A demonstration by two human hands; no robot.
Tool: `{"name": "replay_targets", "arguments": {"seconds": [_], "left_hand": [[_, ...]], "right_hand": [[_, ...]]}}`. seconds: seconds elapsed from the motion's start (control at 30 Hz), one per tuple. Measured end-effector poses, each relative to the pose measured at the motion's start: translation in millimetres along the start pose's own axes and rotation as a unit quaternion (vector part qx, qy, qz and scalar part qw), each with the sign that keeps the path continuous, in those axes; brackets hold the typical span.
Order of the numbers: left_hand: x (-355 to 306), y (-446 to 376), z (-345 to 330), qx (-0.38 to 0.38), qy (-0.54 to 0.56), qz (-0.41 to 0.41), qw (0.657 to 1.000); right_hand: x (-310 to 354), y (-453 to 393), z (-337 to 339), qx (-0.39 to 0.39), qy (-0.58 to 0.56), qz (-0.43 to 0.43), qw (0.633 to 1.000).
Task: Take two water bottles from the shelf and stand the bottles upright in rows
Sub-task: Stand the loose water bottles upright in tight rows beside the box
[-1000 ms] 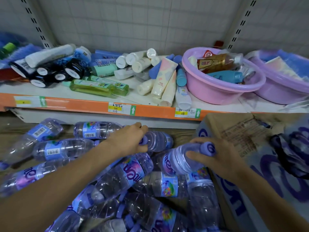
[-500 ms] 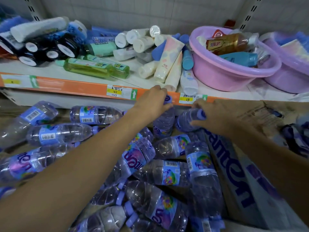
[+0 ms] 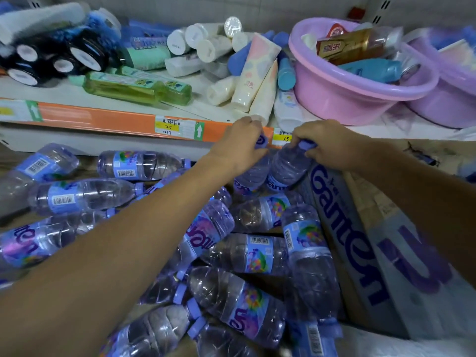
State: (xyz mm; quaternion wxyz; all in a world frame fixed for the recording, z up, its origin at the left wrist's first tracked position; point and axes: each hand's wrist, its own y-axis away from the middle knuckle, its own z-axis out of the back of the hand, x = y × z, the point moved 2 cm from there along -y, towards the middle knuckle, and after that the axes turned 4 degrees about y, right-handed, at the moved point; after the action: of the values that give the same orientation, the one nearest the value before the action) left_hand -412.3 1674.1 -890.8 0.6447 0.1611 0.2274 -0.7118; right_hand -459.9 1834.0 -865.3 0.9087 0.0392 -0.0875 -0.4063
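Note:
Two clear water bottles with purple caps and purple labels stand side by side at the back of the lower shelf, just under the orange shelf edge. My left hand (image 3: pixel 242 148) grips the cap end of the left bottle (image 3: pixel 251 176). My right hand (image 3: pixel 327 145) holds the neck of the right bottle (image 3: pixel 286 171), which leans slightly against a printed carton. Several more water bottles (image 3: pixel 247 253) lie on their sides in a loose heap below and to the left.
A purple-printed cardboard carton (image 3: pixel 365 253) fills the right side. The upper shelf (image 3: pixel 116 122) carries tubes, green bottles, black jars and two pink basins (image 3: pixel 360 99) with products. Lying bottles (image 3: pixel 85 194) crowd the left of the lower shelf.
Both hands have lifted their bottles from the heap, carried them back toward the orange shelf edge and tipped them upright, side by side.

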Motion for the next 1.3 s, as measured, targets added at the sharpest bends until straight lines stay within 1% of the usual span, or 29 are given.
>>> {"name": "replay_targets", "arguments": {"seconds": [0.07,0.13,0.23,0.33,0.4,0.47,0.5,0.53,0.57,0.6,0.63,0.67,0.7,0.73,0.8,0.9,0.97,1.0,1.07,1.1,1.13,1.2,1.23,1.3], "left_hand": [[-2,-1,-3,-0.013,0.000,0.007,1.000],[-5,-4,-6,-0.014,-0.007,0.016,1.000],[-7,-5,-7,0.002,-0.001,0.024,1.000],[2,5,-4,0.023,0.065,0.035,0.997],[12,20,-2,0.033,0.092,0.035,0.995],[21,41,0,0.014,0.047,0.016,0.999],[23,51,-1,-0.003,0.014,-0.014,1.000],[22,61,-4,-0.010,-0.011,-0.056,0.998],[17,71,-8,0.005,-0.033,-0.108,0.994],[12,79,-15,0.046,-0.062,-0.156,0.985],[6,86,-26,0.112,-0.101,-0.184,0.971],[1,92,-37,0.181,-0.139,-0.181,0.957],[-2,95,-48,0.241,-0.176,-0.150,0.942],[-3,97,-57,0.279,-0.212,-0.113,0.930],[-2,95,-67,0.282,-0.259,-0.073,0.921],[2,84,-75,0.249,-0.270,-0.033,0.929],[4,78,-78,0.265,-0.269,-0.002,0.926],[5,76,-80,0.278,-0.274,0.009,0.921],[8,72,-81,0.287,-0.291,0.015,0.913],[11,70,-81,0.287,-0.302,0.013,0.909],[13,68,-80,0.285,-0.313,0.009,0.906],[15,68,-80,0.287,-0.330,0.004,0.899],[15,70,-81,0.290,-0.339,0.002,0.895],[15,75,-83,0.293,-0.357,-0.003,0.887]], "right_hand": [[4,-5,-6,0.010,0.020,0.003,1.000],[8,-6,-16,0.008,0.020,-0.011,1.000],[11,1,-23,-0.035,0.024,-0.055,0.998],[17,15,-29,-0.055,0.072,-0.107,0.990],[29,29,-35,-0.084,0.041,-0.133,0.987],[41,44,-42,-0.143,0.008,-0.145,0.979],[45,51,-49,-0.167,-0.008,-0.144,0.975],[51,58,-55,-0.174,-0.023,-0.138,0.975],[56,64,-64,-0.162,-0.028,-0.125,0.978],[62,70,-72,-0.125,-0.021,-0.111,0.986],[67,76,-81,-0.076,-0.007,-0.099,0.992],[71,81,-90,-0.023,0.008,-0.091,0.996],[72,86,-97,0.019,0.028,-0.083,0.996],[73,90,-101,0.048,0.049,-0.077,0.995],[74,96,-101,0.057,0.076,-0.069,0.993],[72,106,-103,0.026,0.089,-0.086,0.992],[74,114,-105,0.022,0.079,-0.095,0.992],[73,116,-106,0.012,0.094,-0.092,0.991],[73,113,-108,0.020,0.114,-0.104,0.988],[74,109,-109,0.045,0.112,-0.112,0.986],[77,104,-109,0.049,0.115,-0.122,0.985],[79,100,-112,0.048,0.146,-0.153,0.976],[80,99,-114,0.060,0.156,-0.170,0.971],[83,101,-118,0.053,0.152,-0.191,0.968]]}}
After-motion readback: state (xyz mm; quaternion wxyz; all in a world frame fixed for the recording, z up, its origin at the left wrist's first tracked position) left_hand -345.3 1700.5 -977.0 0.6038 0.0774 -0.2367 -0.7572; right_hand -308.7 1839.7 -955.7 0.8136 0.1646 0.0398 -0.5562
